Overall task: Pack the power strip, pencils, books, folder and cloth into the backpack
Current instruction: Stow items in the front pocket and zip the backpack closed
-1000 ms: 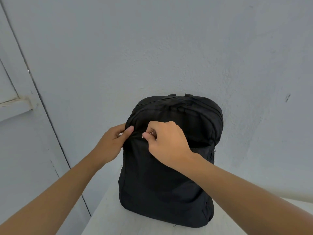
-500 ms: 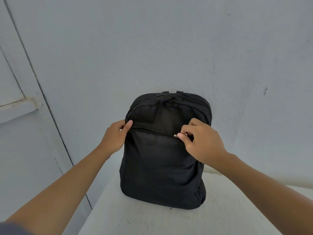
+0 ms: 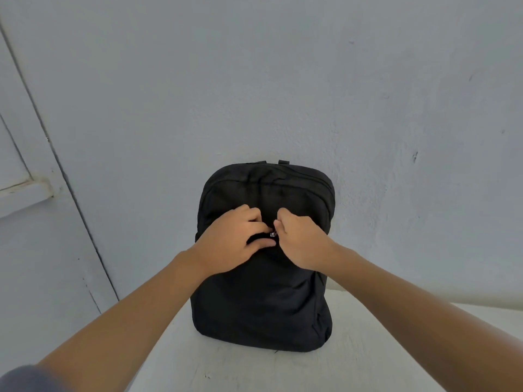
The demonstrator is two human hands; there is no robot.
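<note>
Black fabric backpack (image 3: 263, 292) stands upright on its base on a white painted table (image 3: 226, 369), its back against a pale blue-grey plaster wall (image 3: 283, 80). The zip line round the top of the backpack looks closed. Two short black strap loops (image 3: 283, 162) poke up from its top edge.

Small silver metal zipper pull (image 3: 273, 234) sits on the front of the backpack, about mid-width, in the upper half. Right hand (image 3: 301, 241) is just right of the pull, fingers curled in tight, thumb and forefinger pinching it. Left hand (image 3: 235, 239) lies on the front of the backpack just left of the pull. Its fingers are bent over the fabric above the zip line and the thumb is stretched out below it, so the pocket fabric is held between them. The two hands nearly touch at the pull. How far the front pocket zip is open under the hands: cannot tell. Both forearms are bare and reach in from the near side of the backpack.

Left of the backpack stands a pale painted door (image 3: 34, 250) with a raised ledge across it, its edge slanting down toward the table. A dark grey sleeve (image 3: 25, 380) shows well to the near left of the backpack. A few small dark marks dot the wall to the backpack's right.
</note>
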